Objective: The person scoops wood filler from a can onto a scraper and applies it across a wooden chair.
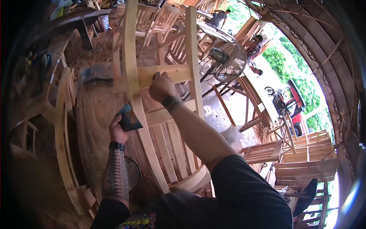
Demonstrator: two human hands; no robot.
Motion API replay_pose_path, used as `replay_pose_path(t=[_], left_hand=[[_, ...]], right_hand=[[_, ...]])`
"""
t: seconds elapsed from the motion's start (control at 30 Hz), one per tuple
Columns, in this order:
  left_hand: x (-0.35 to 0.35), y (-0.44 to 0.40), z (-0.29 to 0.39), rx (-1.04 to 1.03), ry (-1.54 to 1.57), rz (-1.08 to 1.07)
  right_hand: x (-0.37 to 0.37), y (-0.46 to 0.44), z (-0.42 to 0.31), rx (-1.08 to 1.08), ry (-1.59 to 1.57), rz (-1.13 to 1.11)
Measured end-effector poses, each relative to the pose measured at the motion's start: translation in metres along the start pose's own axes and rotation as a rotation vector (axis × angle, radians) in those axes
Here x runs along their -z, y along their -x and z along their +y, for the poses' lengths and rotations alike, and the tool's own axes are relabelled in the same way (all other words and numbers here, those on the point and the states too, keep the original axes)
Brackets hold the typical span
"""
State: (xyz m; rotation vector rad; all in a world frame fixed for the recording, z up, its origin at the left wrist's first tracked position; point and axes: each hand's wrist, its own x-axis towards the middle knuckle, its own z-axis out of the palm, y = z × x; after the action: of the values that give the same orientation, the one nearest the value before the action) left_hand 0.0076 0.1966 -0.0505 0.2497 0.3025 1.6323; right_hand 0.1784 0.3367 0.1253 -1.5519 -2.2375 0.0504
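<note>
A pale wooden chair frame (192,49) stands in front of me, with two long posts, crossrails and several slats. My right hand (162,87) is closed in a fist against the wide crossrail (179,73) between the posts. A small dark edge shows at its fingers, too little to name. Left of the near post, my left hand (119,129) grips a dark sheet of sandpaper (131,121) with a brown patch on it. The sheet is close to the post's side.
A wooden workbench (95,110) lies under and left of the frame, with a flat brush-like tool (97,79) on it. A caged fan (228,61) stands beyond on the right. More chair parts (63,126) stand at left. Several people are in the background.
</note>
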Motion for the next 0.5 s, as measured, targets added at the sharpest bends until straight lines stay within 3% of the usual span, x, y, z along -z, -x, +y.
replay_pose_path(t=[0.13, 0.2, 0.27, 0.33, 0.43, 0.5], left_hand=[[0.016, -0.006, -0.003, -0.017, 0.018, 0.001], [0.012, -0.002, 0.001, -0.007, 0.024, -0.022], [0.004, 0.001, 0.001, -0.016, 0.028, -0.028], [-0.004, 0.003, 0.004, -0.01, 0.007, -0.025], [-0.005, 0.002, 0.004, -0.001, 0.012, -0.018], [-0.007, 0.004, 0.005, 0.007, 0.003, -0.018]], right_hand=[[-0.002, -0.011, 0.047, 0.192, -0.07, -0.038], [0.043, 0.001, 0.065, 0.135, -0.088, 0.058], [0.072, -0.011, 0.098, -0.124, -0.312, 0.031], [0.068, -0.038, 0.168, -0.218, -0.343, 0.016], [0.08, -0.047, 0.182, -0.31, -0.423, 0.018], [0.077, -0.051, 0.181, -0.233, -0.277, 0.032]])
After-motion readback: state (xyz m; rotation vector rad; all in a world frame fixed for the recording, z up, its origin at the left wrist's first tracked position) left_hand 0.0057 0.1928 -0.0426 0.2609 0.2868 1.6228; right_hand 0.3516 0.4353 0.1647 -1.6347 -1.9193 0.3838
